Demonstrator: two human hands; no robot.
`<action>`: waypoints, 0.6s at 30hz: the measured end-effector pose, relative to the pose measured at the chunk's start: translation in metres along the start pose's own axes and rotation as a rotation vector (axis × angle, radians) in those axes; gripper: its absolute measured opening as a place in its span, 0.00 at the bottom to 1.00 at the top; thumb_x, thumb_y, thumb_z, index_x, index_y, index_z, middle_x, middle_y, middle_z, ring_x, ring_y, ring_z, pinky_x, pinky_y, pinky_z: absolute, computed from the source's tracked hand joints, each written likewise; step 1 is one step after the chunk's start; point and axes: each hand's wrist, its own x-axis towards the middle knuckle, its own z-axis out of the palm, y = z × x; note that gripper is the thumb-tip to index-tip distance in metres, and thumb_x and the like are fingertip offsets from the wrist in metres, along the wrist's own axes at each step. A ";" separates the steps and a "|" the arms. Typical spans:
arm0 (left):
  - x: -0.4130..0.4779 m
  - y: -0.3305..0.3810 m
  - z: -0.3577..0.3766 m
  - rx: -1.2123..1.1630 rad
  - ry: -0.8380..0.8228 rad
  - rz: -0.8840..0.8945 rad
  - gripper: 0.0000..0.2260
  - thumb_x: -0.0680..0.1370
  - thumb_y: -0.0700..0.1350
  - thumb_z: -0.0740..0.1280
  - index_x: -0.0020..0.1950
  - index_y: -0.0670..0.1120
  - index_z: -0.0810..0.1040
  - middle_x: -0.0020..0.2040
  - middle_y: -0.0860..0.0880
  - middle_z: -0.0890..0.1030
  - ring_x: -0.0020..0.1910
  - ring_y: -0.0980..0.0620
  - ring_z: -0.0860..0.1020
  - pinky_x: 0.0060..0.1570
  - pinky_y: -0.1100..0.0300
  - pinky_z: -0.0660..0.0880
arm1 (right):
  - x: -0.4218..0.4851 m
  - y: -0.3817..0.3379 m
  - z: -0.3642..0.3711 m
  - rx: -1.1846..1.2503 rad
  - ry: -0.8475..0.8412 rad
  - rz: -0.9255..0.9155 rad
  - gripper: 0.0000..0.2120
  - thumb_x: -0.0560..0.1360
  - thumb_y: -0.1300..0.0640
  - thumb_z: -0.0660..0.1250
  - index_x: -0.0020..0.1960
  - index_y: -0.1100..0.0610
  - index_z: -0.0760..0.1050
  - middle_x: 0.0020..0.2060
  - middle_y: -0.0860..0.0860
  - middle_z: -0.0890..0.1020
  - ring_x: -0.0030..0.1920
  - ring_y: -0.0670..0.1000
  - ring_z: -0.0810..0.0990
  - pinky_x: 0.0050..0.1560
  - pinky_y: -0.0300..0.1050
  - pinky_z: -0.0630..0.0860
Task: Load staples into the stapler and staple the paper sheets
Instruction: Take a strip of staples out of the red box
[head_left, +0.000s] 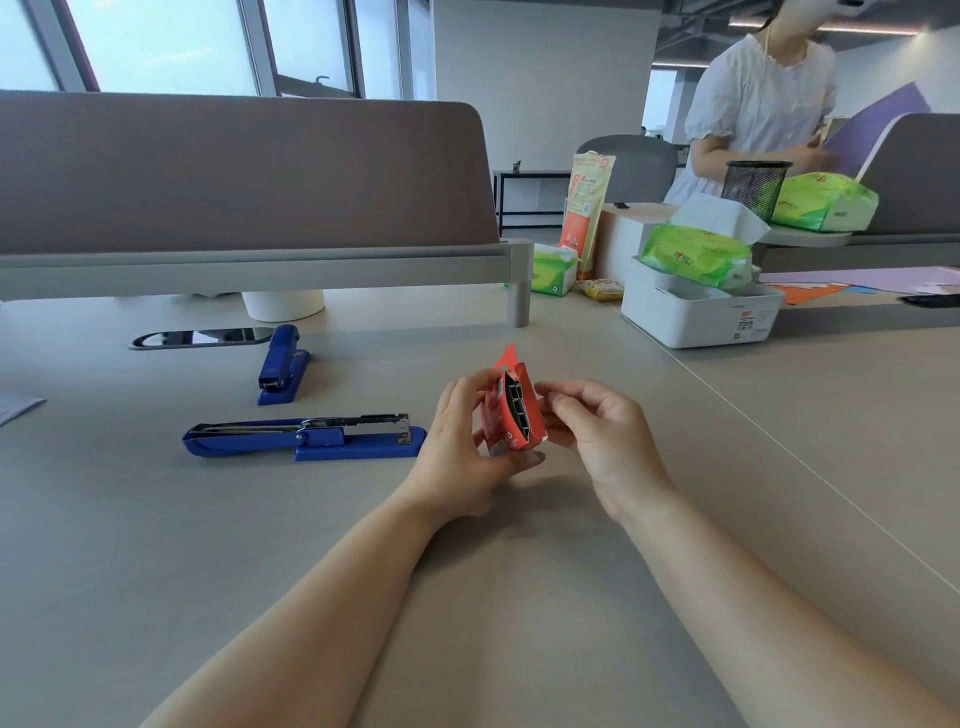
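Red staple box (511, 410) gripped in my left hand (467, 447), open end up; right hand (597, 431) half-curled beside it, empty. Opened stapler (306, 434) lies left.

— Where does your open stapler (306, 435) lie?
— On the desk (156, 519), left of the staple box (511, 410) between your hands; the shut stapler (283, 366) sits behind it, paper (15, 408) at the desk's left edge

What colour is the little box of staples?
Red staple box, seen best in the head view.
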 end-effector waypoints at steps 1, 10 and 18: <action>0.000 0.000 0.000 0.004 0.010 0.003 0.36 0.64 0.48 0.78 0.67 0.54 0.63 0.64 0.55 0.67 0.64 0.59 0.66 0.62 0.57 0.72 | -0.001 -0.001 0.001 0.005 0.003 -0.008 0.06 0.76 0.62 0.63 0.47 0.56 0.80 0.35 0.50 0.84 0.38 0.49 0.84 0.44 0.44 0.78; 0.000 -0.002 0.000 0.017 0.082 0.023 0.35 0.64 0.47 0.78 0.67 0.54 0.65 0.61 0.55 0.68 0.62 0.61 0.68 0.60 0.59 0.72 | -0.002 0.000 -0.001 -0.273 0.035 -0.232 0.11 0.73 0.63 0.67 0.49 0.49 0.72 0.40 0.52 0.84 0.42 0.51 0.82 0.45 0.46 0.76; -0.001 -0.001 -0.002 0.017 0.066 0.034 0.34 0.64 0.46 0.78 0.65 0.55 0.66 0.61 0.56 0.68 0.60 0.63 0.68 0.61 0.57 0.73 | 0.002 0.007 -0.005 -0.372 0.016 -0.206 0.10 0.74 0.66 0.65 0.42 0.51 0.75 0.39 0.49 0.81 0.40 0.47 0.80 0.48 0.43 0.78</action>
